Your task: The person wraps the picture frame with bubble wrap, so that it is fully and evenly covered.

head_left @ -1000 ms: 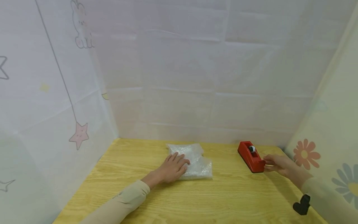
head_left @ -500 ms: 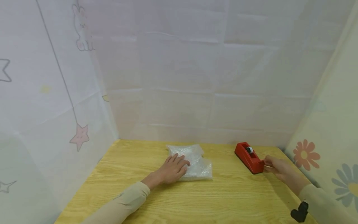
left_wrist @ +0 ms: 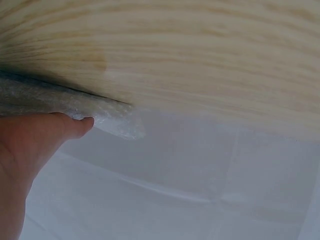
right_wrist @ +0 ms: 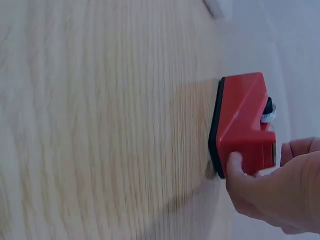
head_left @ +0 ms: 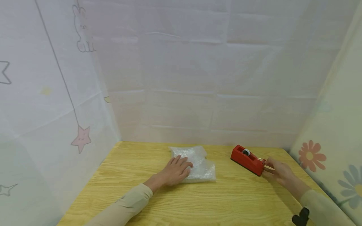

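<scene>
My left hand rests with spread fingers on a folded piece of clear bubble wrap on the wooden table. In the left wrist view, the thumb lies along the bubble wrap near its edge; the other fingers are hidden. To the right stands a red tape dispenser holding a small tape roll. My right hand grips its front end by the cutter. From the right wrist, the thumb presses the lower front of the dispenser, while the fingers of that hand sit at the cutter side.
The yellow wood-grain table extends to a pale cloth backdrop behind. Printed cloth walls flank it, with flowers on the right and stars on the left. A black heart-shaped patch is at my right sleeve.
The tape dispenser has slid left and turned, its back end swinging left, with my right hand following at its front. My left hand and the bubble wrap have stayed in place.
</scene>
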`<action>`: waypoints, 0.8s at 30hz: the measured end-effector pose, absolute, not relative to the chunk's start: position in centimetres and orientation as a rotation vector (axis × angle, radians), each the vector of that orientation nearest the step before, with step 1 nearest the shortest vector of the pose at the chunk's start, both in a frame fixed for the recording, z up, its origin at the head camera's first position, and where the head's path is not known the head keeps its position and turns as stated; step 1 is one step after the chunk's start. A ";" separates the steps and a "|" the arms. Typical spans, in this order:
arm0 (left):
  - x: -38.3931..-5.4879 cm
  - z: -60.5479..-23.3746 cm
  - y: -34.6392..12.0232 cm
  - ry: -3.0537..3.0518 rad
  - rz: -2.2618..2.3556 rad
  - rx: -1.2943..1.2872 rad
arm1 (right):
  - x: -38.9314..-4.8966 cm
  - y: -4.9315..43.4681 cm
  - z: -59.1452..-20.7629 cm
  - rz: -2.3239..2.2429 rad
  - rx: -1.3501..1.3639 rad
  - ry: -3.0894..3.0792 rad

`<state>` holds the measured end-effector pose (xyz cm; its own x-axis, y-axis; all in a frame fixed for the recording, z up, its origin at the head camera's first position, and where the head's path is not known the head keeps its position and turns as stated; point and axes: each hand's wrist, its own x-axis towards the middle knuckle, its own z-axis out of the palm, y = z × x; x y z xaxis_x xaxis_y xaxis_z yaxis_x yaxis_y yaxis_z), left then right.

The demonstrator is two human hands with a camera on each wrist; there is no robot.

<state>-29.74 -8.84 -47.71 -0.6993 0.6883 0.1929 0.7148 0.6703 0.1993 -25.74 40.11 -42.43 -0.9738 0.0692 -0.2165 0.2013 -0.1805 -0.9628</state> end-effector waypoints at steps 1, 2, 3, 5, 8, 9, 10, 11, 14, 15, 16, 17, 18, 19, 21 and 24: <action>-29.7 -47.6 -8.8 -2.777 -0.396 -1.167 | -25.7 40.3 -42.5 -2.289 0.327 1.992; -29.7 -47.6 -8.7 -2.781 -0.395 -1.166 | -25.5 40.4 -42.5 -2.261 0.312 2.019; -29.6 -47.6 -8.7 -2.781 -0.402 -1.167 | -25.5 40.5 -42.6 -2.252 0.306 2.033; -29.7 -47.6 -8.6 -2.787 -0.417 -1.172 | -25.3 40.6 -42.5 -2.260 0.262 2.036; -29.8 -47.8 -8.7 -2.787 -0.430 -1.171 | -25.0 40.5 -42.2 -2.317 0.195 1.979; -29.9 -47.9 -8.7 -2.786 -0.431 -1.170 | -25.0 40.4 -42.1 -2.326 0.178 1.970; -30.0 -47.9 -8.8 -2.786 -0.429 -1.165 | -24.9 40.2 -42.0 -2.328 0.155 1.966; -30.0 -47.9 -8.8 -2.783 -0.419 -1.157 | -24.9 40.1 -41.8 -2.327 0.141 1.971; -30.3 -48.1 -9.0 -2.776 -0.410 -1.145 | -24.9 39.5 -41.6 -2.341 0.125 1.965; -30.4 -48.2 -9.0 -2.776 -0.405 -1.144 | -24.8 39.3 -41.5 -2.357 0.138 1.946; -30.5 -48.3 -9.0 -2.775 -0.403 -1.143 | -24.8 39.1 -41.5 -2.382 0.153 1.904; -30.6 -48.3 -9.0 -2.775 -0.402 -1.145 | -24.7 38.9 -41.6 -2.407 0.177 1.858; -30.6 -48.4 -9.0 -2.776 -0.404 -1.147 | -24.6 38.7 -41.6 -2.432 0.198 1.802; -30.6 -48.4 -9.1 -2.777 -0.406 -1.151 | -24.4 38.5 -41.7 -2.459 0.228 1.752; -30.5 -48.5 -9.0 -2.780 -0.414 -1.156 | -24.1 38.1 -41.8 -2.496 0.274 1.663; -30.2 -48.3 -8.9 -2.780 -0.437 -1.170 | -23.7 37.5 -41.7 -2.535 0.340 1.596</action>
